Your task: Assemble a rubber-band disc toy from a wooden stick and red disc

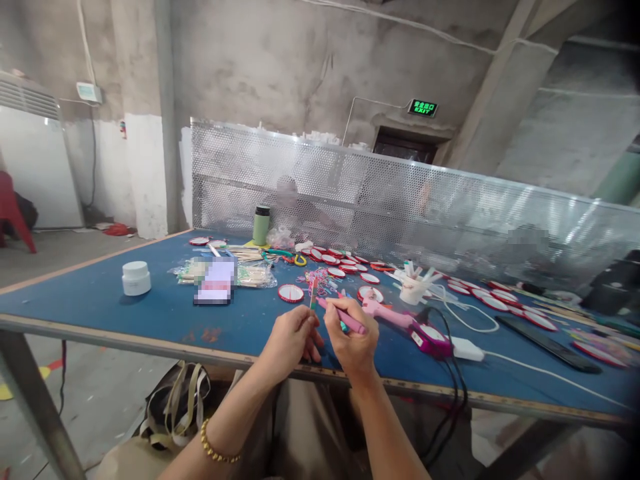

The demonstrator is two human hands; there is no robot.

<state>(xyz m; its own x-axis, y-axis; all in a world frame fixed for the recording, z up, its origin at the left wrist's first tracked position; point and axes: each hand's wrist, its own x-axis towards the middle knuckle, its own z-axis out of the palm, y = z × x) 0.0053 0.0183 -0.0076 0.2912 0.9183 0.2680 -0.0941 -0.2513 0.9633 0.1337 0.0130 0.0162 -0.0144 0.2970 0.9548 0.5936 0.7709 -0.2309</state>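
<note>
My left hand is closed near the front edge of the blue table, pinching a thin stick that stands upright. Beside it, my right hand grips a pink marker pen whose tip points at the stick. The two hands almost touch. A gold bead bracelet circles my left wrist. Just beyond the hands lie a pink glue gun and several red-rimmed white discs.
A white jar, a green bottle, packets of wooden sticks, a white cup of sticks, a magenta device and a white charger with cables lie on the table. A perforated metal screen runs along the far edge.
</note>
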